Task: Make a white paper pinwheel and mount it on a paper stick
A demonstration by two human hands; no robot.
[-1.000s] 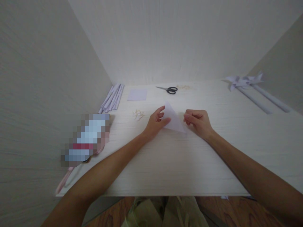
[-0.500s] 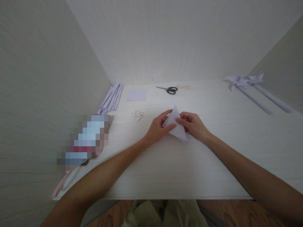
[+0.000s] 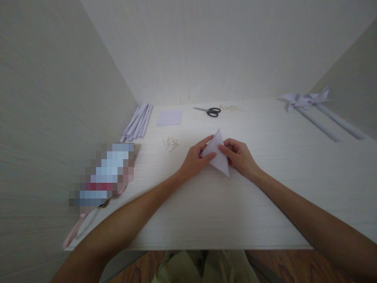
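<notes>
A pale sheet of paper (image 3: 217, 157), folded into a triangle, is held between both hands over the middle of the table. My left hand (image 3: 194, 158) grips its left edge, thumb on the front face and fingers behind. My right hand (image 3: 239, 155) pinches the right edge, with its thumb on top and the other fingers curled beneath. One tip of the triangle points away from me and another points down toward me. The paper hides some of the fingertips.
Scissors (image 3: 207, 111) lie at the back of the white table (image 3: 194, 220). To their left are a square of paper (image 3: 169, 117), rolled paper sticks (image 3: 138, 122) and small wooden bits (image 3: 171, 143). Paper pinwheels (image 3: 306, 101) lie back right. A blurred-out object (image 3: 107, 173) is at left.
The folded paper has turned slightly and its lower layers now lie closer together. Both hands keep their hold, the left thumb having slid a little to the left.
</notes>
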